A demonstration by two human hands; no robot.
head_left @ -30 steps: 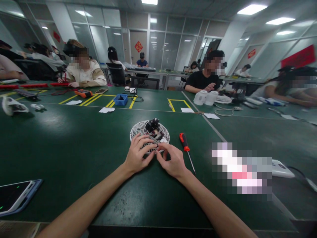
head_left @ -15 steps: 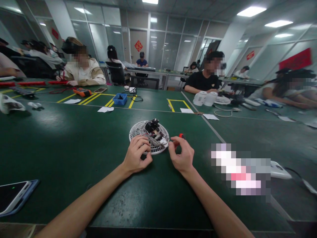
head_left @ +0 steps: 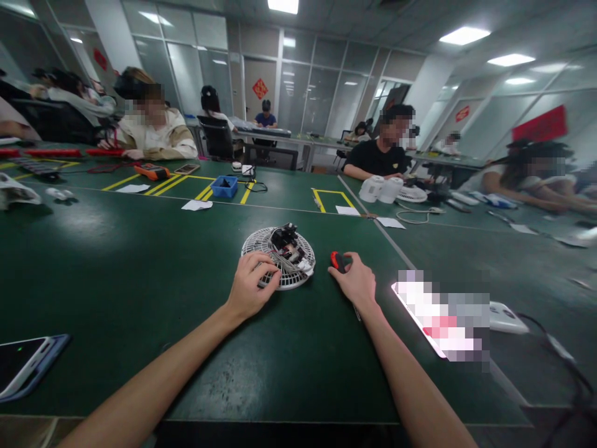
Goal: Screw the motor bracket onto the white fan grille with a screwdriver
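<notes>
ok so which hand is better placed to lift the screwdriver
Right, I'd say: the right hand is already at the red and black handle of the screwdriver, while the left hand is over at the near-left edge of the round grille.

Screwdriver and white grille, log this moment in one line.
left hand: at white grille, near-left edge | right hand: at screwdriver handle, grip unclear | grille: on green table, black mechanism on top

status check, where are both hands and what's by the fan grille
Left hand at near edge of fan grille; right hand on screwdriver; black mechanism atop grille; nothing blocking between hands.
</notes>
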